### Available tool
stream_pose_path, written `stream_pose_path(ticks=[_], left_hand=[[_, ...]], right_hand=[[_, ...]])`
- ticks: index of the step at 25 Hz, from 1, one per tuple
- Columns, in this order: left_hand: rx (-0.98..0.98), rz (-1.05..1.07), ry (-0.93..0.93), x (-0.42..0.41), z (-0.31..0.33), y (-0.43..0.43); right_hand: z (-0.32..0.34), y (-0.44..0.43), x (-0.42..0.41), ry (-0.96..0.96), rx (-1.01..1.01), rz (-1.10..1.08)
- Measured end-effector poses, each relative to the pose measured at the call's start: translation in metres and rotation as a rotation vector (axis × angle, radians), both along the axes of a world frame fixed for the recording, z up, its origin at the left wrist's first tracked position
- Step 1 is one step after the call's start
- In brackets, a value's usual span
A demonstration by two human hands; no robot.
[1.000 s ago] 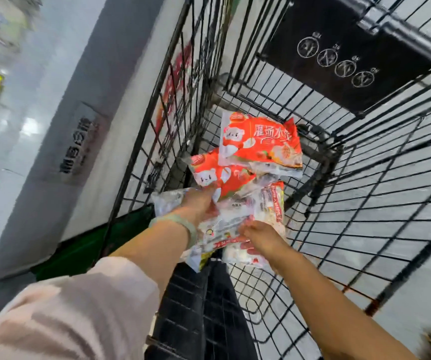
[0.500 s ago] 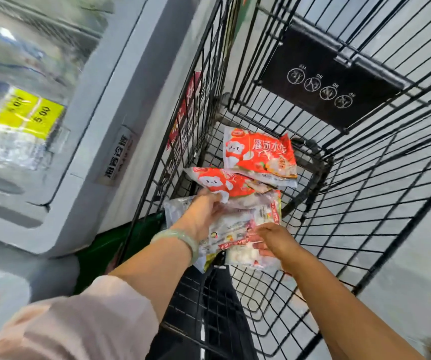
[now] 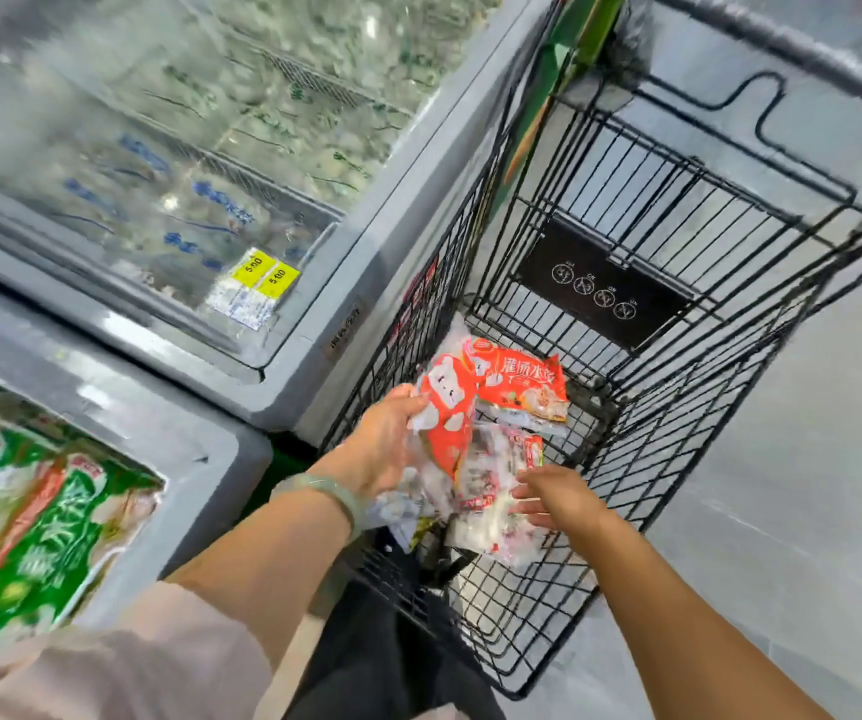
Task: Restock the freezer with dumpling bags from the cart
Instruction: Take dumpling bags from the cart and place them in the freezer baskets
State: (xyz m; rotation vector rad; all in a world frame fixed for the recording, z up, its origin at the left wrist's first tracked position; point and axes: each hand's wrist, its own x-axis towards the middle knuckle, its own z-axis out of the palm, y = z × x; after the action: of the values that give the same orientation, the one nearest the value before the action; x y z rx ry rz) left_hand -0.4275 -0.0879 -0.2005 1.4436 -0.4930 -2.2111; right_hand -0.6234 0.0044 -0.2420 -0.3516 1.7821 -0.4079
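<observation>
While both arms are stretched down into the black wire cart [image 3: 678, 459], a small heap of dumpling bags is gathered between the two hands near the cart's near end. An orange-red dumpling bag [image 3: 447, 407] is gripped by the left hand [image 3: 385, 444], with the fingers curled round its left edge and the bag lifted on a tilt above the others. A pale green bangle [image 3: 330, 491] is worn on the left wrist, and a light pink sleeve [image 3: 122, 662] is seen at the lower left. The right hand [image 3: 556, 498] is laid flat, fingers spread and open, on a clear bag with red print [image 3: 496, 491]; nothing is clasped by it. A second orange-red bag [image 3: 522, 387] with white lettering is left lying just beyond, against the cart's wire floor. Just beside the cart, on its left, the grey chest freezer [image 3: 346, 283] is seen, its glass lid [image 3: 169, 163] shut over blurred frozen packs, with two yellow price tags [image 3: 265, 270] stuck near the corner. Green packets [image 3: 29, 532] are visible in a neighbouring freezer at the lower left.
</observation>
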Motion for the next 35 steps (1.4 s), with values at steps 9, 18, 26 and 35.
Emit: stream_pose_path(ticks=[9,18,26,35], left_hand=[[-0.091,0.164,0.351,0.076,0.105,0.062],[-0.246,0.266,0.368,0.221,0.169,0.134],[-0.306,0.387,-0.036,0.4,0.179,0.226],[-0.177,0.671,-0.129,0.504,0.136,0.34]], right_hand=[[0.072,0.031,0.037,-0.097,-0.08,-0.035],[0.153,0.015,0.178,-0.567,-0.408,-0.19],[0.168,0.05,0.345,-0.526,-0.455,0.047],[0.193,0.108,0.508,-0.586,-0.436,0.354]])
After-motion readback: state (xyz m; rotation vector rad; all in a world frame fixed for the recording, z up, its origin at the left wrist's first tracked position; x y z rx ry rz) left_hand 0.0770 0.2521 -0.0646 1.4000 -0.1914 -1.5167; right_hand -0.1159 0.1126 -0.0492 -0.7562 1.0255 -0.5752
